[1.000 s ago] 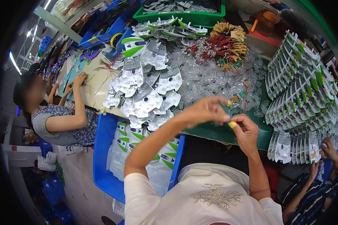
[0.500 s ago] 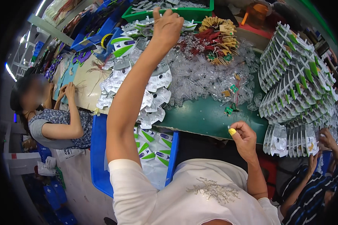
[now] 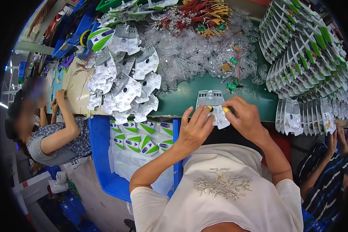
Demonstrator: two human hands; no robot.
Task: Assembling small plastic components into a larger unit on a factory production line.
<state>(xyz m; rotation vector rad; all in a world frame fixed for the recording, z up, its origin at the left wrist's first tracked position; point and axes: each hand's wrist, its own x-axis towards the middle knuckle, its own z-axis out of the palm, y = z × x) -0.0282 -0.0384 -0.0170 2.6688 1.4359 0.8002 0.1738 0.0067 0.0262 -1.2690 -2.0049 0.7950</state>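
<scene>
A grey-and-white moulded plastic shell [image 3: 210, 97] lies inner side up at the front edge of the green table [image 3: 178, 101]. My left hand [image 3: 195, 129] grips its near left side, a yellow cover on the thumb. My right hand [image 3: 244, 119] is closed in a pinch at the shell's right side, with yellow on a fingertip. Whatever that pinch holds is hidden. Left of the shell rises a heap of similar white shells [image 3: 124, 91]. Beyond it spreads a pile of clear plastic pieces [image 3: 197, 58].
Small green circuit boards with wires [image 3: 231, 87] lie behind my right hand. Stacked green-edged shells [image 3: 303, 73] stand at right. A blue bin [image 3: 104, 170] holds white-and-green parts [image 3: 145, 140] at my left. One co-worker [image 3: 62, 131] sits left, another [image 3: 328, 170] right.
My left hand has come back from the far heap to the table's front edge, where a shell now lies. My right hand has moved up to that shell. The view has shifted.
</scene>
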